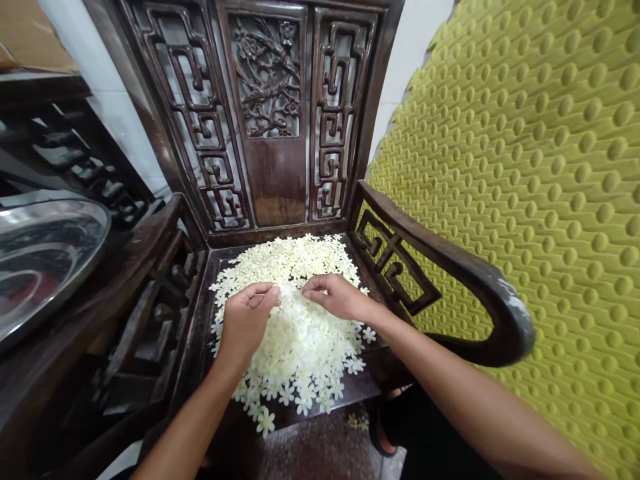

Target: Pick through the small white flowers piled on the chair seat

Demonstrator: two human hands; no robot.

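both hands meet over the heap of small white flowers [300, 347] covering the seat of the carved wooden armchair [270, 167]: the left hand [246, 321] pinches one between thumb and forefinger, the right hand [334, 297] closes its fingertips on another just beside it. the heap is full, a few blooms strayed to the front edge, and the steel basin [45, 253] at the left holds none in view, so the picking looks barely begun.
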